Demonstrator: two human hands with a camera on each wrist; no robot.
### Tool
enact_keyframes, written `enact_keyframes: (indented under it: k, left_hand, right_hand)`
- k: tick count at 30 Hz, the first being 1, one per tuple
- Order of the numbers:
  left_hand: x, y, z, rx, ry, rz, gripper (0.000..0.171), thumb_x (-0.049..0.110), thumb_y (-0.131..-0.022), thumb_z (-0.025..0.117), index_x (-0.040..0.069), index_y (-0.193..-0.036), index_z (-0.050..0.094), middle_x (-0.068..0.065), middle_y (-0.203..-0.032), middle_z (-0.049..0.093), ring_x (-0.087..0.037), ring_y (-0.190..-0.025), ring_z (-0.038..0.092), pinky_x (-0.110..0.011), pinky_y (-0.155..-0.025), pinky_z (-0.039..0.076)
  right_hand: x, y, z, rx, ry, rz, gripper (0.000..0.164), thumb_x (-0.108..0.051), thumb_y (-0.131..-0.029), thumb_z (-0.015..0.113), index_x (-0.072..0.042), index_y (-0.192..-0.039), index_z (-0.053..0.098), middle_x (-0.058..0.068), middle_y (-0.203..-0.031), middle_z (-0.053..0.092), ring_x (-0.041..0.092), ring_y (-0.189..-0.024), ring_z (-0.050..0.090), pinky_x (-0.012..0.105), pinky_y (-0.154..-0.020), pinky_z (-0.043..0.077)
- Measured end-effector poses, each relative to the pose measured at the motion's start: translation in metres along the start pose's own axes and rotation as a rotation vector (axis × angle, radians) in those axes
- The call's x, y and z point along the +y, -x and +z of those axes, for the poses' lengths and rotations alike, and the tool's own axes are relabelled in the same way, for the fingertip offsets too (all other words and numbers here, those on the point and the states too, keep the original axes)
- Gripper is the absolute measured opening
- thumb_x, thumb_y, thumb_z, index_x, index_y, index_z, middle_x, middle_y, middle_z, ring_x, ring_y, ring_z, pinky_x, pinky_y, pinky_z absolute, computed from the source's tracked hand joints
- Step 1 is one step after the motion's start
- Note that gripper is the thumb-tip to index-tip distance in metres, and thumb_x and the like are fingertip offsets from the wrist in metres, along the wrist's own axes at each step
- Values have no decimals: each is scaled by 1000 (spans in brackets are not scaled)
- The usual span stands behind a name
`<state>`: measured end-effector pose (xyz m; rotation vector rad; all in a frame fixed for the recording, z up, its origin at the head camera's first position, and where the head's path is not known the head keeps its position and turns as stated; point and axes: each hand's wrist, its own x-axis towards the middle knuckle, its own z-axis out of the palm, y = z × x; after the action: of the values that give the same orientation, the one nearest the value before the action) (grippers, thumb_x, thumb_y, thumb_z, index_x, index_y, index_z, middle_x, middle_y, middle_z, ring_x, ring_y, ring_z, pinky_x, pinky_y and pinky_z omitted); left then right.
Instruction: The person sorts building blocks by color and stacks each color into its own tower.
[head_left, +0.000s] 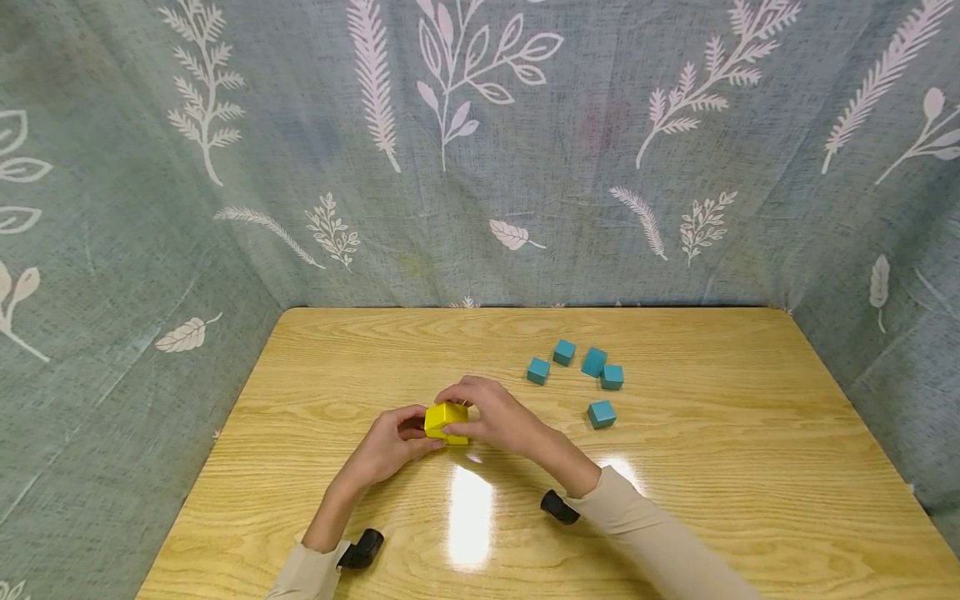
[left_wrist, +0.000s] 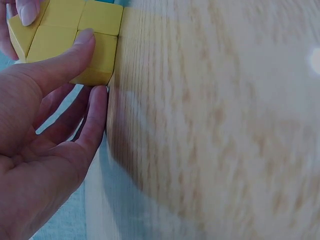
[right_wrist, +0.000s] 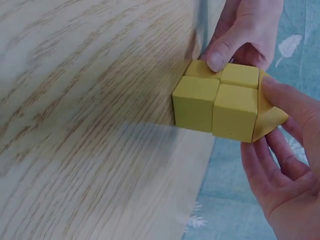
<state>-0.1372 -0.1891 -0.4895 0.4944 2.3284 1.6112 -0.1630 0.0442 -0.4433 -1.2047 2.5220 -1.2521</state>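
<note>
Grey-blue fabric [head_left: 300,125] printed with pale leaves rises behind and beside a wood-grained worktop [head_left: 712,433], where a bright reflection [head_left: 471,517] lies near the front. Both forearms come in from the near edge in beige sleeves [head_left: 660,533], angling inward so that the hands meet at a yellow block stack [head_left: 446,417], left of the worktop's middle. The left hand [head_left: 397,442] is bent round the left side of the stack, low down, its thumb pressed on the lower cubes and its fingers curled toward the far side. The right hand [head_left: 491,412] arches over from the right, partly closed, with thumb and fingers pinching the triangular yellow prism [right_wrist: 270,120] at the top. Beneath that piece, 4 yellow cubes [right_wrist: 195,105] show in 2 layers, their seams nearly closed. The stack stands on the worktop with its long axis running upward from the wood; the prism's narrow edge points up, away from the surface. Beyond and to the right, well clear of the stack, lie 5 teal blocks [head_left: 602,414], 2 of them close together and turned at different angles. Black wrist cameras [head_left: 363,550] sit by the cuffs.
</note>
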Motion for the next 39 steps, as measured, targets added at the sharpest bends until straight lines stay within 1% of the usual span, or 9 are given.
enact_keyframes:
  k: [5,9,12,17,20,23,30,35,39]
  left_hand:
    - [0,0,0,2,-1,1,29,1,-93,75,-1,-121,68,-17,-119,65,-31,-108,67,-26,-90,58]
    - [-1,0,-1,4,-4,-1,29,1,-93,75,-2,-122,68,-18,-120,65,-32,-107,68,-26,-89,58]
    - [-1,0,-1,6,-10,-6,31,2,-93,75,-2,-122,67,-18,-119,66,-31,-106,68,-27,-89,58]
    - [-1,0,0,15,-23,-15,33,3,-92,76,-2,-123,67,-17,-119,66,-30,-105,68,-27,-89,58]
    - [-1,0,1,17,-17,-22,33,3,-92,77,-2,-123,66,-17,-119,66,-29,-105,68,-27,-89,59]
    - [-1,0,1,20,-9,-31,34,4,-92,77,-2,-124,66,-17,-119,66,-29,-105,68,-27,-89,58]
    - [1,-1,1,25,-8,-49,35,7,-92,78,-1,-124,67,-16,-120,66,-28,-105,68,-26,-89,58]
    - [1,-1,0,24,-15,-50,35,7,-92,78,0,-124,67,-15,-120,66,-28,-105,68,-27,-90,58]
    - [-1,-1,0,20,-9,-48,35,6,-92,78,-1,-125,67,-16,-121,66,-28,-106,68,-26,-90,58]
  right_hand:
    - [0,-1,3,-6,20,10,36,-12,-92,79,-3,-126,69,8,-112,67,20,-97,62,36,-83,58]
    - [0,-1,4,-14,37,19,42,-12,-93,79,0,-130,65,9,-116,67,21,-101,63,36,-88,57]
    - [0,2,3,-30,56,47,49,-11,-91,80,2,-135,61,11,-120,66,23,-106,64,37,-92,57]
    - [2,7,6,-68,97,107,56,-9,-89,83,1,-137,58,12,-125,66,24,-110,65,31,-92,57]
    - [4,8,9,-69,88,116,55,-4,-88,82,2,-137,57,14,-126,66,25,-110,66,26,-89,58]
    - [4,9,11,-56,76,118,53,-1,-88,81,3,-136,58,16,-126,65,26,-110,66,24,-87,58]
    - [4,9,14,-30,174,83,50,-4,-88,82,1,-133,60,14,-122,67,23,-106,66,22,-86,57]
    - [4,10,15,-32,178,85,50,-3,-89,81,1,-135,59,15,-124,66,24,-108,65,23,-87,57]
    - [3,10,16,-32,172,89,50,-2,-90,80,1,-135,59,15,-124,66,25,-108,65,21,-84,56]
